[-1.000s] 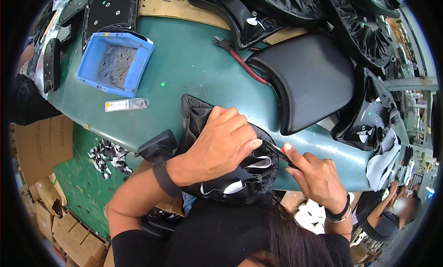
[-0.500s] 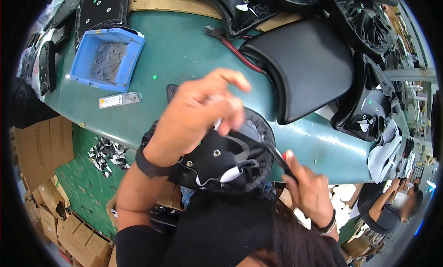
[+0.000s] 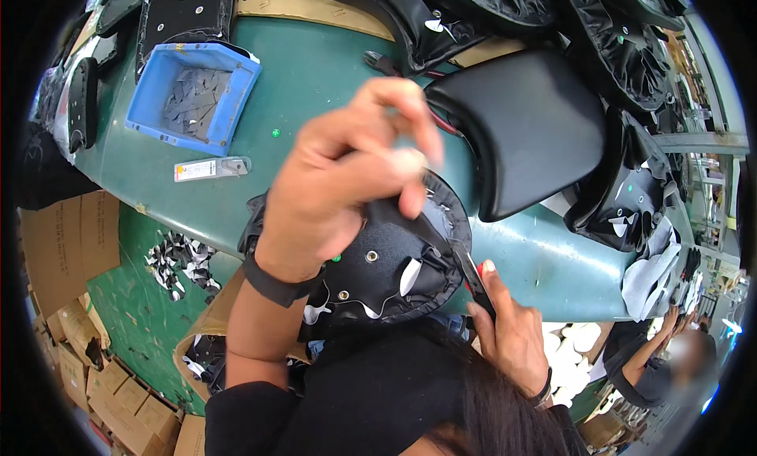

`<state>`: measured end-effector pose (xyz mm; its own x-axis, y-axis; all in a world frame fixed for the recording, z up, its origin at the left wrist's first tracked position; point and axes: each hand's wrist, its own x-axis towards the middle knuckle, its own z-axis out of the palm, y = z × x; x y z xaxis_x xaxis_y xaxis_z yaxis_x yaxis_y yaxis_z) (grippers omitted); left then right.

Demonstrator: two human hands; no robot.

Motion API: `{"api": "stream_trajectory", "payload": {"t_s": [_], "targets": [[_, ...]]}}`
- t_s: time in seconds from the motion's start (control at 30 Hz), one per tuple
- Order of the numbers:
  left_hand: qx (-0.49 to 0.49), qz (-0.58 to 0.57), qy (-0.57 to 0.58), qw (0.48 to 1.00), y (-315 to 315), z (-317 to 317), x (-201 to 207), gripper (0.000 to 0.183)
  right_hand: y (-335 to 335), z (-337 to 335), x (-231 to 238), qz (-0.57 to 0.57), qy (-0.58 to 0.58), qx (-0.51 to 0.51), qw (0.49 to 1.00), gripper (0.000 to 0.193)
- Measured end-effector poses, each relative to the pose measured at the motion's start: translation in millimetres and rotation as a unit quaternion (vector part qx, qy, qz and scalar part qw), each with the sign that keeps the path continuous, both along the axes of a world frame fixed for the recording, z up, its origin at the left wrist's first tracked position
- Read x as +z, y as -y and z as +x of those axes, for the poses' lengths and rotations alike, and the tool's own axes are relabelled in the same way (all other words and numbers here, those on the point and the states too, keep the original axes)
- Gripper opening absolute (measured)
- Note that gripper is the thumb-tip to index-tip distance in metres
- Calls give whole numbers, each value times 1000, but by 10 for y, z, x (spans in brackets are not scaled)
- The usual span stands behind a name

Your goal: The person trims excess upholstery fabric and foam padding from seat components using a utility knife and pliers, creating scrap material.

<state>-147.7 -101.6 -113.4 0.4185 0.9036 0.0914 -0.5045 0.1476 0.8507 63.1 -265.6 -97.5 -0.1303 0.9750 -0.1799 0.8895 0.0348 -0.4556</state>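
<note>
A black upholstered seat cushion (image 3: 356,276) lies underside up at the near table edge, showing metal-ringed holes and loose white tags. My left hand (image 3: 335,168) is raised over it, fingers curled in a pinch and partly blurred. From under those fingers a strip of black covering (image 3: 426,233) runs taut toward the cushion's right rim; the exact grip point is hidden. My right hand (image 3: 511,334) is closed around a red and black utility knife (image 3: 478,286). Its blade points up and left, against the strip at the cushion's right edge.
Beyond the cushion a finished black seat (image 3: 528,132) rests on the green table (image 3: 315,69), with red-handled pliers (image 3: 382,63) beside it. A blue bin (image 3: 239,101) of dark scraps and a small clear case (image 3: 213,168) stand left. Another person (image 3: 662,361) works at far right.
My left hand has moved slightly up with the strip, uncovering more of the cushion. The knife in my right hand has shifted a little left and down along the rim.
</note>
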Motion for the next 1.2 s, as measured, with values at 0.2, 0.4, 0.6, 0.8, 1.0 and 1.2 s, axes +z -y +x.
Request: {"api": "stream_trajectory", "payload": {"t_s": [0.2, 0.4, 0.6, 0.8, 1.0, 1.2], "targets": [[-13, 481, -551, 681, 181, 85, -112, 28, -565, 68, 147, -8, 89, 66, 994, 49], [30, 8, -175, 984, -84, -44, -166, 29, -24, -26, -12, 21, 25, 2, 999, 56], [4, 66, -238, 969, -119, -185, 56, 5, -511, -5, 19, 1, 93, 49, 994, 50], [-34, 406, -680, 610, -75, -88, -149, 19, -1084, -82, 146, 13, 115, 119, 986, 54], [58, 169, -355, 917, -285, -164, -194, 29, -539, -65, -14, 13, 27, 67, 997, 55], [14, 296, -494, 818, -111, -185, -142, 22, -556, -163, 36, -19, 63, 50, 997, 53]]}}
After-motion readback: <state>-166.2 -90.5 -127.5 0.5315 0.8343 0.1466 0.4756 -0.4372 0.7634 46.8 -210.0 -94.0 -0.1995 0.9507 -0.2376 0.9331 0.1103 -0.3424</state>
